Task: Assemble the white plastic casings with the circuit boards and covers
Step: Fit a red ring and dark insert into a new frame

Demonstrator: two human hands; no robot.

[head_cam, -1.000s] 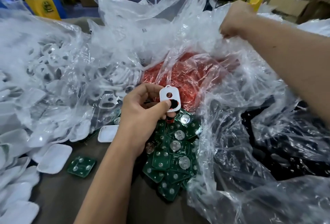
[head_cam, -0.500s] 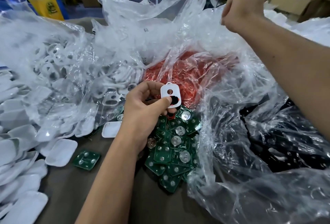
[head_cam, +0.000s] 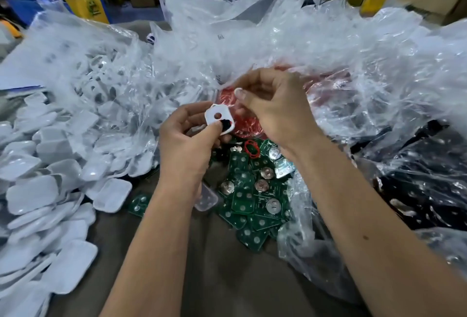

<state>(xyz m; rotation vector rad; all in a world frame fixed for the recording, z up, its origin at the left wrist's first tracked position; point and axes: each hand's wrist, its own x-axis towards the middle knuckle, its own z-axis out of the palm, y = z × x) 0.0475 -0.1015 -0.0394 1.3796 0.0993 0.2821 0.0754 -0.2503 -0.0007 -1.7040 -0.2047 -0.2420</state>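
My left hand (head_cam: 187, 147) pinches a white plastic casing (head_cam: 217, 119) with two round holes; the lower hole shows a black button. My right hand (head_cam: 275, 109) hovers just right of the casing with fingers curled and thumb pointing at it. Clear film lies against those fingers, and I cannot tell whether they hold anything. Below both hands lies a pile of green circuit boards (head_cam: 242, 203) with coin cells, and a loose red ring (head_cam: 251, 149) rests on top. White covers (head_cam: 38, 190) are heaped at the left.
A clear bag of red parts (head_cam: 326, 84) sits behind my hands, a bag of white casings (head_cam: 101, 84) at the left and a bag of black parts (head_cam: 417, 190) at the right. A small clear cover (head_cam: 206, 200) lies by the boards. The brown tabletop (head_cam: 227, 271) shows near me.
My right hand has let go of the raised bag top at the far right and come down beside the casing. My left hand still holds the casing in the same place.
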